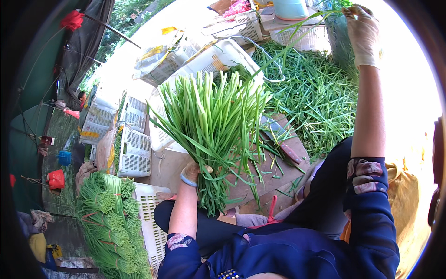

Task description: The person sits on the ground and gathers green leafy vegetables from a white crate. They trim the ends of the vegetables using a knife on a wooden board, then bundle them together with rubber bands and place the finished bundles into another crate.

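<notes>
My gloved left hand (192, 173) grips a thick bunch of Chinese chives (212, 122) near its dark leafy end. The pale cut stalks point away from me. At the upper right my gloved right hand (362, 33) is raised, pinching a few long chive leaves (303, 26) that trail down toward the bunch. Under the bunch, a brown board (258, 183) carries loose leaf scraps. A knife (277, 134) with a wide blade and a reddish handle rests on that board, to the right of the bunch.
A heap of loose green leaves (310, 90) covers the ground ahead on the right. White plastic crates (135, 151) stand ahead and left. Tied bundles of green stalks (108, 223) are piled at my left on a white crate (153, 216). A blue-white bucket (290, 8) stands at the back.
</notes>
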The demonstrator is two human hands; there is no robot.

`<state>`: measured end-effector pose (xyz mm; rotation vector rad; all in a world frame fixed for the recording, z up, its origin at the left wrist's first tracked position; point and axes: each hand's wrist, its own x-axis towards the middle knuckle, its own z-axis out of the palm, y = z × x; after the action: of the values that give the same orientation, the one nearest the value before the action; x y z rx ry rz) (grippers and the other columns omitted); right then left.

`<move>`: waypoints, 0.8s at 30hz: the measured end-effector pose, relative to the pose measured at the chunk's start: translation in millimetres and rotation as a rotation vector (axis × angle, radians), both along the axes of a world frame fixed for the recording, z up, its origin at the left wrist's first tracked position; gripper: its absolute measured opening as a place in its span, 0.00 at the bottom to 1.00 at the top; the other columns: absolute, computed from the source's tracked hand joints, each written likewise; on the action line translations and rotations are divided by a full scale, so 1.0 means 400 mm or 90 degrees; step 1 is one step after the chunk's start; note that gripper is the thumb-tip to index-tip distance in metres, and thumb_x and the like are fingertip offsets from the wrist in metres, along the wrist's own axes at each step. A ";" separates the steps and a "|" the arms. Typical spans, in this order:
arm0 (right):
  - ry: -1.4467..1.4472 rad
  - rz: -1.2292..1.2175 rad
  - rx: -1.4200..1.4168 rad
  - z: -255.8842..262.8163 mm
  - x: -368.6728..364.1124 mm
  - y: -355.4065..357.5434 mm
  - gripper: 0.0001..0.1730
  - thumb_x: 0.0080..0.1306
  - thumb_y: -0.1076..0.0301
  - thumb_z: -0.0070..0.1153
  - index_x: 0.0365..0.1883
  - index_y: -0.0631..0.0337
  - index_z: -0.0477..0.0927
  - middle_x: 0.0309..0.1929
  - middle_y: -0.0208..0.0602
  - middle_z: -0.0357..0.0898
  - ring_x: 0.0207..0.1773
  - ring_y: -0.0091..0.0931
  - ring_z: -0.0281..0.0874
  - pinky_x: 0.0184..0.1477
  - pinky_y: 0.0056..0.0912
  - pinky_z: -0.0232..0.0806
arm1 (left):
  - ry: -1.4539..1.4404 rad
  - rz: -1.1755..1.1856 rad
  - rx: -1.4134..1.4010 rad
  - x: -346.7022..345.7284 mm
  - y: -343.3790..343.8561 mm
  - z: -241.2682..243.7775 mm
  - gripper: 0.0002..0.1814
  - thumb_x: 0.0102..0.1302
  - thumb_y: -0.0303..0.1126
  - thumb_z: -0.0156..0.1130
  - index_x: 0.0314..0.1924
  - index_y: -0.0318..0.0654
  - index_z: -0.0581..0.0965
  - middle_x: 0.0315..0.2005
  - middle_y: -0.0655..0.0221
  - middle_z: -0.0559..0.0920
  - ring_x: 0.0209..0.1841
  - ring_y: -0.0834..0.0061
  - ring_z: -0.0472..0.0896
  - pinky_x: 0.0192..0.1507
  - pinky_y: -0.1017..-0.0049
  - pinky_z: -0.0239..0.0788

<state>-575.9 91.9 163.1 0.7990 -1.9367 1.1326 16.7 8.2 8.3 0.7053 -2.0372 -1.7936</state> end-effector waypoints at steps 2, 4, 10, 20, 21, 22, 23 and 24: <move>-0.045 -0.043 0.027 -0.013 -0.035 0.039 0.18 0.67 0.50 0.61 0.47 0.50 0.86 0.55 0.36 0.81 0.55 0.35 0.79 0.57 0.36 0.70 | -0.002 0.009 0.003 0.009 0.003 0.003 0.22 0.54 0.35 0.77 0.49 0.44 0.80 0.44 0.73 0.80 0.41 0.75 0.76 0.47 0.69 0.70; -0.071 -0.055 0.081 -0.018 -0.016 0.046 0.16 0.66 0.52 0.62 0.46 0.49 0.86 0.55 0.35 0.81 0.55 0.34 0.79 0.57 0.35 0.69 | 0.002 0.017 0.007 0.017 0.008 -0.001 0.22 0.54 0.35 0.77 0.49 0.44 0.80 0.44 0.73 0.80 0.41 0.75 0.76 0.47 0.69 0.71; -0.325 0.709 0.072 -0.090 0.263 -0.096 0.15 0.57 0.67 0.72 0.44 0.54 0.86 0.61 0.38 0.76 0.58 0.32 0.77 0.63 0.32 0.68 | 0.011 0.037 0.013 0.030 0.006 -0.004 0.23 0.53 0.35 0.77 0.49 0.44 0.81 0.44 0.72 0.80 0.42 0.74 0.77 0.48 0.69 0.71; -0.506 0.895 0.129 -0.057 0.450 -0.131 0.10 0.57 0.77 0.70 0.38 0.65 0.85 0.57 0.42 0.78 0.54 0.28 0.77 0.56 0.31 0.73 | 0.060 0.063 0.028 0.041 -0.007 -0.007 0.24 0.52 0.35 0.78 0.49 0.44 0.81 0.45 0.72 0.80 0.43 0.74 0.78 0.49 0.69 0.71; -0.406 0.840 0.079 -0.064 0.377 -0.136 0.12 0.56 0.77 0.70 0.39 0.65 0.84 0.56 0.42 0.78 0.54 0.28 0.77 0.56 0.31 0.73 | 0.067 0.060 0.028 0.035 -0.012 -0.009 0.24 0.52 0.35 0.78 0.49 0.44 0.81 0.45 0.72 0.80 0.43 0.74 0.78 0.49 0.69 0.71; -0.312 0.772 0.032 -0.072 0.306 -0.143 0.13 0.56 0.76 0.70 0.41 0.65 0.84 0.56 0.41 0.78 0.54 0.28 0.77 0.56 0.32 0.74 | 0.072 0.056 0.030 0.032 -0.015 -0.010 0.24 0.52 0.35 0.78 0.49 0.44 0.81 0.45 0.72 0.80 0.43 0.74 0.78 0.49 0.69 0.71; -0.134 0.664 -0.016 -0.087 0.231 -0.154 0.15 0.56 0.75 0.71 0.42 0.64 0.83 0.56 0.41 0.79 0.55 0.28 0.77 0.56 0.32 0.74 | 0.076 0.050 0.028 0.020 -0.019 -0.007 0.24 0.52 0.35 0.78 0.49 0.44 0.81 0.46 0.72 0.80 0.43 0.74 0.78 0.49 0.69 0.71; -0.050 0.457 -0.015 -0.061 0.282 -0.127 0.09 0.52 0.75 0.67 0.33 0.61 0.83 0.49 0.44 0.81 0.48 0.32 0.79 0.47 0.34 0.74 | 0.074 0.056 0.032 0.033 -0.015 -0.012 0.24 0.52 0.35 0.78 0.49 0.43 0.81 0.46 0.72 0.80 0.43 0.73 0.78 0.49 0.69 0.71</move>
<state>-463.3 41.3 138.7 1.5239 -1.7252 1.6058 30.1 2.4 3.6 0.6765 -1.8633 -1.7988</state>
